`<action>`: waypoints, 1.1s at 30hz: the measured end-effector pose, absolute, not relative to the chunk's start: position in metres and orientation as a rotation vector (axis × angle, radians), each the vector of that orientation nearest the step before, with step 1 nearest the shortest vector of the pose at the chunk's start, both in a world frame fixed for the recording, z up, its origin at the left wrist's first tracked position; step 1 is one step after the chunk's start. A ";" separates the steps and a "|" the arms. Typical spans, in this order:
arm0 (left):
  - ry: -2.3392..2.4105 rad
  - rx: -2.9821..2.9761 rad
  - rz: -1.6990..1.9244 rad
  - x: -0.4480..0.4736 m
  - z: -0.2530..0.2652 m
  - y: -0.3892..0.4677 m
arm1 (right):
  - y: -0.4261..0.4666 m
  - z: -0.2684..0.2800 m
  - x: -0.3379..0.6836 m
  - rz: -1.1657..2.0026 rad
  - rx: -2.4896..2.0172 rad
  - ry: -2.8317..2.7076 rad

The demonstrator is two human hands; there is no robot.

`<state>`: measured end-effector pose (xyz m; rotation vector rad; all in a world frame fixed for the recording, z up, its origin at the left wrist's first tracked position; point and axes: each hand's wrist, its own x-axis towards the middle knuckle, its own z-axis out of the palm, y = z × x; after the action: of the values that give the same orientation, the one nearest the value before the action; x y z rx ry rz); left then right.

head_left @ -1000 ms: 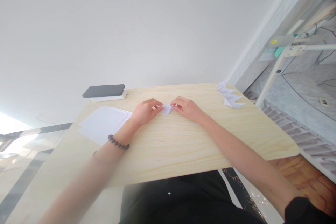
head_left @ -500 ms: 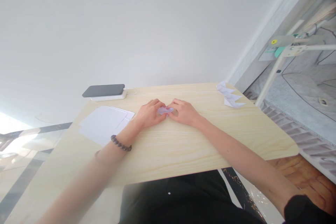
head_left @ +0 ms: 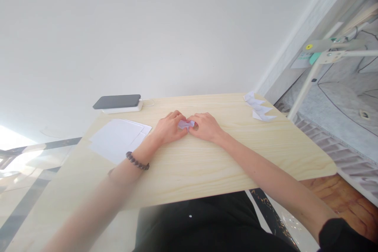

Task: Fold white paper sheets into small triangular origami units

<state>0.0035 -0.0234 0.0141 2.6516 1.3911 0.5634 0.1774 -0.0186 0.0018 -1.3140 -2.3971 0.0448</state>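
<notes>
A small folded white paper [head_left: 186, 124] is held low over the middle of the table, between my two hands. My left hand [head_left: 169, 128], with a dark bead bracelet on its wrist, pinches the paper's left side between thumb and fingers. On the other side my right hand [head_left: 206, 126] grips the right end with thumb and fingertips. Parts of the paper are covered by the fingers, so its full shape is hidden. Left of my left hand lies a stack of white paper sheets [head_left: 116, 138], partly under the forearm.
Several folded paper pieces [head_left: 262, 116] lie in a row at the table's far right corner. A dark phone [head_left: 117, 101] rests on a white block [head_left: 125, 109] at the far left, a cable beside it. The wooden table [head_left: 201, 169] meets a white wall [head_left: 177, 39]. A white metal frame [head_left: 304, 86] stands to the right.
Both hands stay in nearly the same place around the paper. The right fingers have shifted slightly, and a little more of the paper's right end shows.
</notes>
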 end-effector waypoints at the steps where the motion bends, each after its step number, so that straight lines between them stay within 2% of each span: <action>1: 1.396 2.655 0.556 0.004 0.014 -0.024 | -0.018 0.002 0.177 0.044 -1.320 -2.403; 33: 1.465 2.668 0.527 0.010 0.007 -0.023 | -0.022 0.007 0.180 0.005 -1.415 -2.427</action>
<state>0.0100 -0.0231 0.0072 2.6681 1.4653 0.5275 0.1798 -0.0216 0.0069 -1.4146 -2.4274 0.0047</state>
